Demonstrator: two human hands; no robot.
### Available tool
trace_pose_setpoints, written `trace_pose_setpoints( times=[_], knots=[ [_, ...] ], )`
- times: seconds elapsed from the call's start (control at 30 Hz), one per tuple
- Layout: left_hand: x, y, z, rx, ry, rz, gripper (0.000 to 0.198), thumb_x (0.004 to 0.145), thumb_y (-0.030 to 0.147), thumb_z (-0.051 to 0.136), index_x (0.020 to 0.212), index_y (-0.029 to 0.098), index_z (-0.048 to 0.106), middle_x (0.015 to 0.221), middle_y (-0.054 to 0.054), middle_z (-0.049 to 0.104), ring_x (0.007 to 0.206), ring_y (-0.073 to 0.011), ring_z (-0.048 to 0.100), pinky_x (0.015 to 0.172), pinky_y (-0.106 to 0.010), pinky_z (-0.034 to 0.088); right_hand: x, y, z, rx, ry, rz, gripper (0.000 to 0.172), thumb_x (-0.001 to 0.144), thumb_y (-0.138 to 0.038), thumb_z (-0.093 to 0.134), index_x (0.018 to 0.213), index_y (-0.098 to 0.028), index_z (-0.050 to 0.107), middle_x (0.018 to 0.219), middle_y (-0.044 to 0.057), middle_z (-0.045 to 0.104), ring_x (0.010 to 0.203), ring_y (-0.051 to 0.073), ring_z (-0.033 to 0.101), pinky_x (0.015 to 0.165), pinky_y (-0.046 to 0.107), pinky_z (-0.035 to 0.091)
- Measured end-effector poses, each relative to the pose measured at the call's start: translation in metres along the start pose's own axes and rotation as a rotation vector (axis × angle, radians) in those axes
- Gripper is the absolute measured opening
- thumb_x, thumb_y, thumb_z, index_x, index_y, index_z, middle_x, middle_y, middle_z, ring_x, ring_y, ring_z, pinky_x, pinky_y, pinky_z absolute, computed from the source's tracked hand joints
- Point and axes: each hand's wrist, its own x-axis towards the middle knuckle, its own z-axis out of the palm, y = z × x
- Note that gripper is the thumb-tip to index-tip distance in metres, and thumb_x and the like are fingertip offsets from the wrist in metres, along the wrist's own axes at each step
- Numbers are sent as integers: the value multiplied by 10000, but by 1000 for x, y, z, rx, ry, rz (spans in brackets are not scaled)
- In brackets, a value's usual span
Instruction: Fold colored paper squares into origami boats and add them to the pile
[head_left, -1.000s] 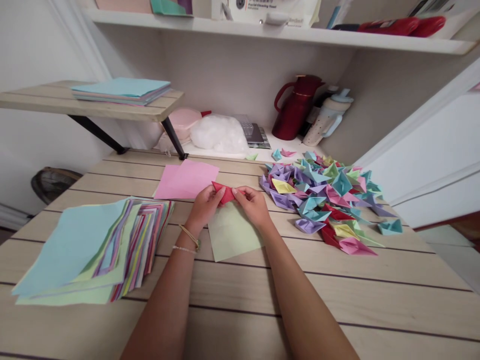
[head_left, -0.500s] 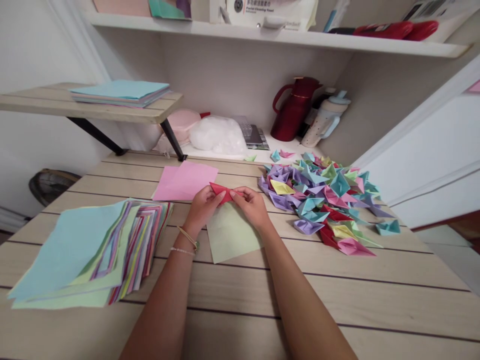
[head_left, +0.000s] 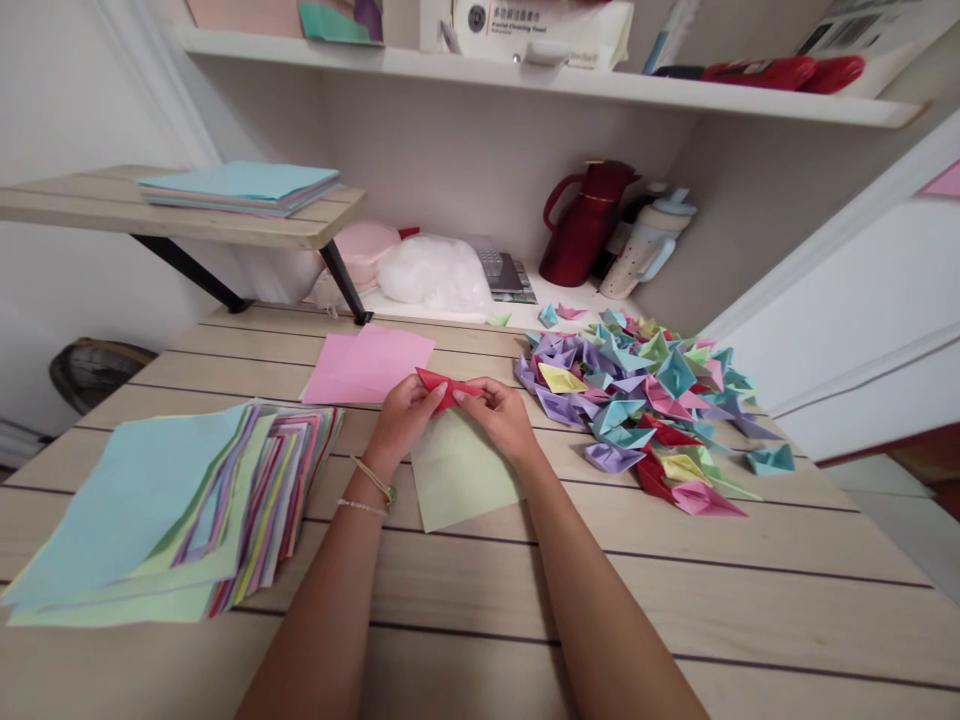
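A small piece of folded red paper (head_left: 445, 389) is held between my two hands, above the middle of the table. My left hand (head_left: 406, 415) pinches its left side, with a bracelet and a bangle on that wrist. On its right side, the thumb and fingers of my right hand (head_left: 501, 412) are closed on it. Part of the red paper is hidden behind the fingers. Beneath my hands lies a pale green paper sheet (head_left: 461, 480), flat on the wooden tabletop. Pink sheets (head_left: 367, 362) lie just beyond my left hand.
A fanned stack of coloured paper (head_left: 150, 490) lies at the left. Many folded paper boats (head_left: 615, 380) are heaped at the right. Behind stand a dark red jug (head_left: 589, 225) and a pale bottle (head_left: 645, 245). A raised wooden shelf (head_left: 330, 228) bears more paper (head_left: 240, 180).
The view has shifted slightly. Both hands keep their grip on the red paper, with barely any change in the fingers.
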Motion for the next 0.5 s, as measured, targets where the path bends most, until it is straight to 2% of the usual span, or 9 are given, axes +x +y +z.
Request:
trace_pose_setpoints(
  times=[0.17,0.5],
  knots=[
    [1,-1,-1,4,5,-3,351,720,419,692,913,130,646,929,-107,711,775,-183,642,632,-252,476,1,-3,0,-4,21,1,369,678,-488,699,835,-155,678,603,-7,593,500,97,448,460,221,333],
    [1,-1,-1,11,7,-9,332,734,413,682,908,133,646,939,-105,711,744,-165,637,618,-241,464,1,-1,0,18,11,4,356,672,-471,709,840,-159,677,598,-11,585,500,96,449,467,221,340]
  ],
)
